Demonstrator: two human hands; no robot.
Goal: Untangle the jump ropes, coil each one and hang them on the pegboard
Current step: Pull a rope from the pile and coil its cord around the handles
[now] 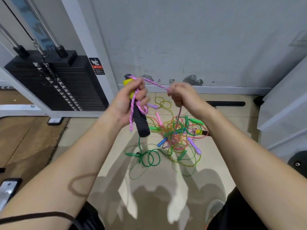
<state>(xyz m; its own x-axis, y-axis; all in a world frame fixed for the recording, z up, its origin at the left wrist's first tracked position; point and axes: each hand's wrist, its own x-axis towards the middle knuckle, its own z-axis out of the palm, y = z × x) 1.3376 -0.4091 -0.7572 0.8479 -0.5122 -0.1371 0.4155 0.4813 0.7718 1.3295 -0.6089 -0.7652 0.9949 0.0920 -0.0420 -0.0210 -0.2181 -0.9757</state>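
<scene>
My forearms (74,163) crowd lower frame; left hand (127,103) grips half-hidden black-yellow handle (141,123); right hand (184,97) pinches pink rope (154,83), end lost in centre tangle (176,135); bare tile (103,146) around it.

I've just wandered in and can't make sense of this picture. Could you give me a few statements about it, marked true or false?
1. The left hand grips a black and yellow handle. True.
2. The right hand holds nothing. False: it pinches the pink rope that runs across from the handle.
3. A tangle of ropes lies on the tiled floor. True.
4. Every rope in the tangle is pink. False: green, yellow and pink ropes are mixed together.
5. The weight stack stands on the person's right. False: it stands on their left.
</scene>
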